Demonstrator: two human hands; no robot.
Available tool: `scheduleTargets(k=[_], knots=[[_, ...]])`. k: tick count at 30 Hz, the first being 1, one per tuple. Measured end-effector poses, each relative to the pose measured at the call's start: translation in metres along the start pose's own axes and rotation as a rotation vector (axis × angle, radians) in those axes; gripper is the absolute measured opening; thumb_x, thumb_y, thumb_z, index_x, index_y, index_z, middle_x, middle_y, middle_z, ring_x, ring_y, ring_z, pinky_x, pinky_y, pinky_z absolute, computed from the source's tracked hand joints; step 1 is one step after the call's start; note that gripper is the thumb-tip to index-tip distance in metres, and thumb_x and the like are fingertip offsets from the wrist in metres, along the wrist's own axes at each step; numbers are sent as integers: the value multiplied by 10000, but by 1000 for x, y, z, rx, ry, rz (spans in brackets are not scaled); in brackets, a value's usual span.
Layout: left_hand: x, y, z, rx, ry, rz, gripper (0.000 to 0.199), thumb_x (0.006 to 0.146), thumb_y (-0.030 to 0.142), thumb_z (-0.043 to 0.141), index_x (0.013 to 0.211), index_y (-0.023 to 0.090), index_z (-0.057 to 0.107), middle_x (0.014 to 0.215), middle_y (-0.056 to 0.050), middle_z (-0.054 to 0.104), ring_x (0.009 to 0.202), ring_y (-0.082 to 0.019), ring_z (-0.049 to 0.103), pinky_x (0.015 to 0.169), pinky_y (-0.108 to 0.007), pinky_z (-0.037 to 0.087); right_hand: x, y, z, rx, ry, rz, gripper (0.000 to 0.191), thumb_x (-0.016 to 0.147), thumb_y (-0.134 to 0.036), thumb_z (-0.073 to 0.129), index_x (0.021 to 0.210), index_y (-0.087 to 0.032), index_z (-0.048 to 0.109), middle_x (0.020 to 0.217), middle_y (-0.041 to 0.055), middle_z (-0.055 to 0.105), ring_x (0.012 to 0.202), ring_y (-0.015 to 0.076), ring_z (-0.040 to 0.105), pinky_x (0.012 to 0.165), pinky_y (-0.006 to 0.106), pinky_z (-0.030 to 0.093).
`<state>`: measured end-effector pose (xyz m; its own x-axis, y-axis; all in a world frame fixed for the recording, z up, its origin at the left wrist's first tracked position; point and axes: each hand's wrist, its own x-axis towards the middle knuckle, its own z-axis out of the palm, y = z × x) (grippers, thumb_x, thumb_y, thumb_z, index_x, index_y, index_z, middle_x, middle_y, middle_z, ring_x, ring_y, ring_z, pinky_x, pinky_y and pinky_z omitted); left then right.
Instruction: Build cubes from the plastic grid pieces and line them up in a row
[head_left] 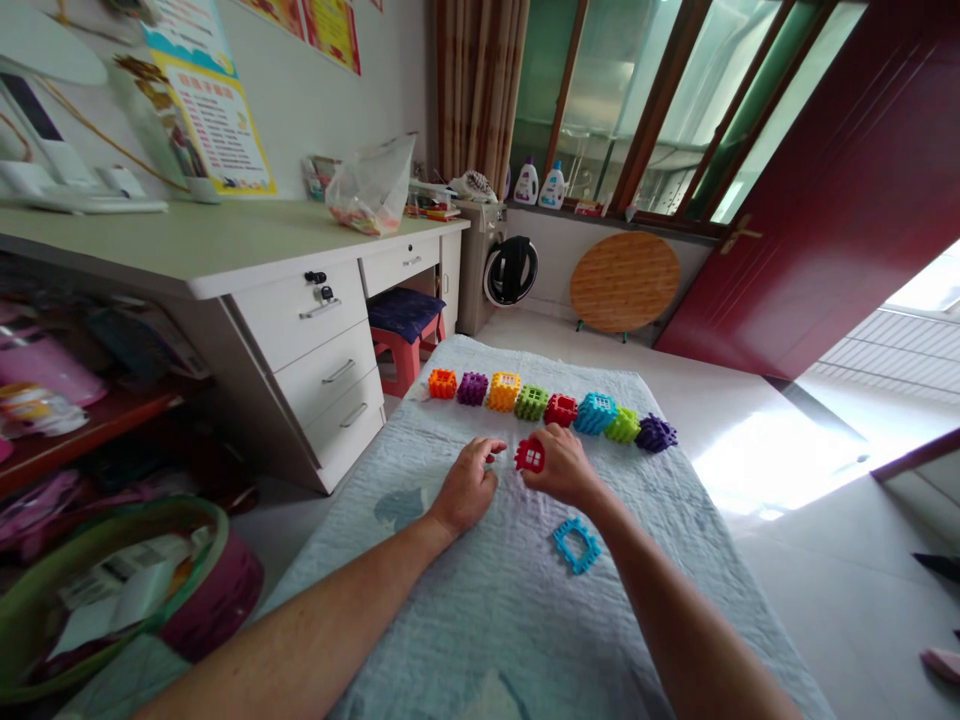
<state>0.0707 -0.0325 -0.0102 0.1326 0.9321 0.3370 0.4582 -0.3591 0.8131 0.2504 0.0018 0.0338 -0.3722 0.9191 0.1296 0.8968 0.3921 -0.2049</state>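
My right hand (562,464) pinches a red toy block panel (531,456) with a small window grid, held just above the cloth-covered surface (480,620). My left hand (469,482) is to the left of it, fingers apart and holding nothing. Nearer to me, a blue square frame piece (577,546) lies flat on the cloth. Beyond both hands runs a row of toy cubes made of notched panels: orange (442,383), purple (472,388), yellow (503,391), green (532,402), red (561,409), blue (596,413), lime (623,425) and dark purple (657,433).
On the left stands a white desk (300,320) with drawers and a plastic bag (373,190) on top. A pink stool (405,335) is tucked under it. A washing machine (480,270), a round wooden tabletop (625,282) and a red door (810,190) are farther back. A bin (217,570) stands lower left.
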Motion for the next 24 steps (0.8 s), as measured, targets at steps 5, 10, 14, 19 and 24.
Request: scheduleTargets(k=[5, 10, 14, 19, 24], knots=[[0, 2, -1, 1, -20, -30, 428, 687, 11, 440, 1073, 153, 558, 1040, -67, 578, 905, -167, 552, 887, -353, 482, 29, 46, -44, -102, 121, 68, 420, 672, -390, 650, 1049, -211, 613, 1020, 91, 557, 964, 282, 428, 797, 374, 313], [0, 4, -2, -2, -25, -60, 413, 697, 32, 454, 1080, 143, 560, 1048, -71, 578, 913, -167, 550, 897, -344, 472, 59, 75, -56, -202, 49, 100, 415, 667, -397, 637, 1044, -226, 634, 1024, 87, 571, 992, 291, 423, 827, 379, 300], [-1, 5, -2, 2, -50, -81, 410, 696, 37, 458, 1077, 144, 562, 1053, -68, 581, 913, -164, 548, 890, -328, 471, 75, 84, -50, -248, -22, 75, 423, 658, -361, 625, 1059, -226, 634, 1067, 86, 586, 994, 288, 433, 836, 380, 292], [-1, 6, -2, 5, -69, -88, 414, 696, 44, 469, 1084, 153, 563, 1059, -62, 584, 896, -161, 556, 880, -323, 472, 89, 86, -45, -285, -110, 73, 402, 658, -341, 614, 1039, -216, 646, 1085, 95, 590, 990, 285, 446, 829, 368, 296], [-1, 6, -4, 2, -91, -77, 402, 705, 57, 470, 1085, 146, 566, 1053, -65, 583, 886, -161, 559, 868, -319, 475, 92, 85, -39, -293, -138, 86, 337, 653, -344, 624, 952, -196, 674, 1007, 103, 611, 972, 286, 466, 836, 378, 307]])
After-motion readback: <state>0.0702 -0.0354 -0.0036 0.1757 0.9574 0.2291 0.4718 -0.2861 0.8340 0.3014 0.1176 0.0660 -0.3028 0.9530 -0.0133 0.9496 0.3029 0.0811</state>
